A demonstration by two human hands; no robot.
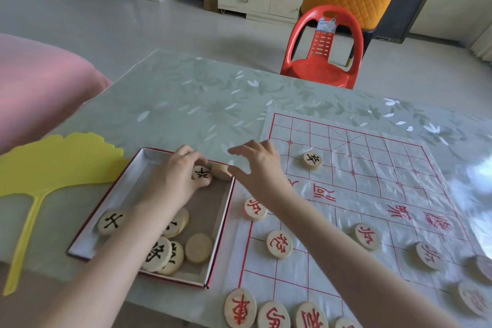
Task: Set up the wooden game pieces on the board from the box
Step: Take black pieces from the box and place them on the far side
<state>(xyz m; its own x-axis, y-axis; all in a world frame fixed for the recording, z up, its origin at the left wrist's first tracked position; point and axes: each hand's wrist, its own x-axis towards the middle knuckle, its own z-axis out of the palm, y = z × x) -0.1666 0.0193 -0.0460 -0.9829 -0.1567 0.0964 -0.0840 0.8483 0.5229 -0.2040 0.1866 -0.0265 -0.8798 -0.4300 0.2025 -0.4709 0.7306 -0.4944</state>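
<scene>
My left hand (181,178) reaches into the box (82,243) at centre left of the frame, its grip pinched on a black-lettered piece (201,175) in the box's far right corner. My right hand (259,170) hovers over the box's right rim, grip released and fingers spread, just beside a blank-faced piece (221,172). Whether a fingertip touches it I cannot quite tell. The board (372,194) lies to the right on the table (173,104), with one black piece (312,160) in its upper rows and red pieces (279,243) lower down. The risk, I judge, is that both hands crowd one corner, so lifting could knock the blank piece or catch the box wall. My right forearm, low over the thin board, could also sweep a red piece off its point.
</scene>
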